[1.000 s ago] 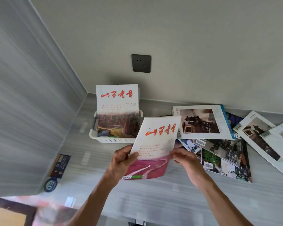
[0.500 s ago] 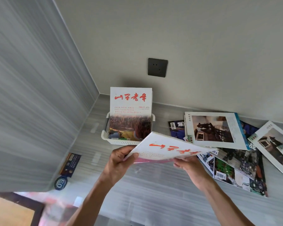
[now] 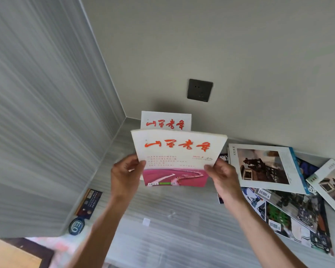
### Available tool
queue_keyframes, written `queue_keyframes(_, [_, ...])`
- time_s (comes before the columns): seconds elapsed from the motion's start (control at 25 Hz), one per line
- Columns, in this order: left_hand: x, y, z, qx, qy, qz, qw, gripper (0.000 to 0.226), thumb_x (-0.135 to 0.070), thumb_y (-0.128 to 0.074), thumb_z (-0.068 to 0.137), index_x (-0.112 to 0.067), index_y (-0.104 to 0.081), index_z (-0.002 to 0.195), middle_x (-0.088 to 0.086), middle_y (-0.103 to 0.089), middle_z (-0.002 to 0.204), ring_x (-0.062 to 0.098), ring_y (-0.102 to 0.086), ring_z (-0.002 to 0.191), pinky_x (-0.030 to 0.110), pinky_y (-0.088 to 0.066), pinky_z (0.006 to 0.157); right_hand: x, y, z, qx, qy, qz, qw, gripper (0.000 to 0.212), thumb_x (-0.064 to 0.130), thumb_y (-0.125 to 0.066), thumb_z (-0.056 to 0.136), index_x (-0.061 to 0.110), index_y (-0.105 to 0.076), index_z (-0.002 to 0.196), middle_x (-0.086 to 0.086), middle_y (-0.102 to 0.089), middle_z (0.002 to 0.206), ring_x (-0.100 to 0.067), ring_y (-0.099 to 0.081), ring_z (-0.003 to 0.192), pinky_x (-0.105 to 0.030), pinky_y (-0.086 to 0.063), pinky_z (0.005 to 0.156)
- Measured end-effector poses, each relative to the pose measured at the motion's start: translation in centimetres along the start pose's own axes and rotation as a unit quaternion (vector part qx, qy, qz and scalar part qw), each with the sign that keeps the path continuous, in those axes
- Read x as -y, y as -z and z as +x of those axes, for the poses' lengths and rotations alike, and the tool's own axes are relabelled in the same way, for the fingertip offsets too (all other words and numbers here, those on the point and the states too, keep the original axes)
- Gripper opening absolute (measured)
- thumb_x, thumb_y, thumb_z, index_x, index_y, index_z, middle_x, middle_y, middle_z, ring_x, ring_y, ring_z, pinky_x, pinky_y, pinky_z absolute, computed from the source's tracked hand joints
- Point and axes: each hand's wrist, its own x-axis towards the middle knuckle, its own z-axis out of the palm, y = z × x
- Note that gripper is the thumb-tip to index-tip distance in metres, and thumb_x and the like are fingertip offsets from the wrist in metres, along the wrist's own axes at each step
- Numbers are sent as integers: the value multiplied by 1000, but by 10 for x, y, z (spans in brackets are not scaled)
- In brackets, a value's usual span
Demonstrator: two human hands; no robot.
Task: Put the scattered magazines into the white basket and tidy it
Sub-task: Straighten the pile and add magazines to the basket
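I hold a white magazine with red script and a pink lower cover (image 3: 178,151) upright in front of me. My left hand (image 3: 125,175) grips its left edge and my right hand (image 3: 222,177) grips its right edge. Behind it, only the top of a matching magazine (image 3: 165,121) shows, standing against the back wall. The held magazine hides the white basket. Several scattered magazines (image 3: 267,167) lie overlapping on the grey tabletop to the right.
A dark wall socket (image 3: 200,90) sits on the back wall above the magazines. A grey striped side wall closes off the left. A dark leaflet (image 3: 90,203) and a round blue badge (image 3: 76,226) lie by that wall. Bare tabletop (image 3: 172,229) lies under my forearms.
The held magazine has gone from nearly flat to upright and moved up and back, now covering the basket. Both hands rose with it.
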Motion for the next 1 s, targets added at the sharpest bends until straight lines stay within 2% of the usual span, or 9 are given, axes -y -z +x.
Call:
queue_keyframes(0.16, [-25, 2, 78, -36, -17, 18, 999, 32, 0, -65, 83, -30, -72, 74, -15, -76, 75, -4, -66, 64, 11, -50, 56, 33, -45, 60, -61, -3, 11, 998, 31, -2, -57, 87, 26, -71, 88, 12, -77, 92, -7, -72, 91, -23, -59, 74])
queue_keyframes(0.32, [6, -6, 124, -46, 60, 95, 993, 28, 1, -63, 84, -25, -73, 79, -3, -76, 88, 9, -71, 81, 22, -58, 70, 11, -79, 105, -105, -51, -55, 992, 28, -4, -52, 86, 19, -67, 92, 4, -72, 97, -15, -68, 96, -27, -55, 82])
queue_keyframes(0.4, [21, -7, 133, -50, 91, 114, 988, 29, -1, -64, 84, -27, -72, 76, -3, -76, 89, 13, -72, 83, 23, -57, 70, -4, -86, 117, -120, -75, -72, 987, 31, -5, -50, 85, 21, -67, 89, 4, -71, 97, -15, -66, 91, -24, -54, 75])
queue_keyframes(0.52, [32, -11, 140, -23, 66, 153, 986, 30, -5, -64, 86, -32, -70, 76, -4, -77, 91, 4, -69, 78, 17, -53, 66, -19, -88, 129, -140, -93, -102, 981, 32, -4, -46, 85, 19, -68, 89, 1, -73, 98, -11, -63, 79, -22, -48, 63])
queue_keyframes(0.6, [35, -17, 143, -4, 52, 167, 985, 26, -6, -63, 88, -29, -72, 83, -3, -77, 94, 4, -68, 76, 14, -51, 64, -24, -85, 135, -152, -101, -125, 975, 33, -3, -45, 84, 18, -69, 93, -2, -74, 100, -17, -64, 81, -30, -51, 68])
queue_keyframes(0.72, [37, -24, 146, 20, 59, 183, 981, 21, -5, -62, 89, -23, -73, 89, -1, -76, 99, 11, -69, 82, 20, -56, 66, -25, -79, 142, -152, -96, -156, 971, 34, -2, -46, 86, 16, -70, 101, -2, -73, 103, -21, -66, 88, -38, -55, 77])
queue_keyframes(0.8, [42, -25, 145, 22, 74, 187, 979, 23, -5, -61, 89, -25, -71, 85, -2, -76, 99, 11, -68, 83, 20, -55, 65, -29, -77, 143, -142, -95, -175, 970, 32, 0, -46, 87, 17, -69, 101, -3, -74, 102, -22, -67, 87, -37, -55, 74])
queue_keyframes(0.88, [51, -26, 143, 20, 94, 200, 975, 26, -6, -60, 89, -29, -68, 80, -2, -76, 97, 10, -67, 80, 18, -51, 62, -41, -77, 139, -128, -99, -196, 967, 31, 1, -45, 87, 17, -69, 99, -2, -74, 100, -23, -67, 82, -32, -50, 62])
queue_keyframes(1.0, [66, -30, 141, 28, 94, 235, 967, 23, -10, -60, 90, -30, -69, 85, -1, -76, 100, 8, -65, 77, 17, -47, 58, -58, -78, 133, -126, -103, -220, 962, 35, 1, -44, 86, 17, -70, 104, -3, -75, 98, -21, -65, 75, -27, -46, 55])
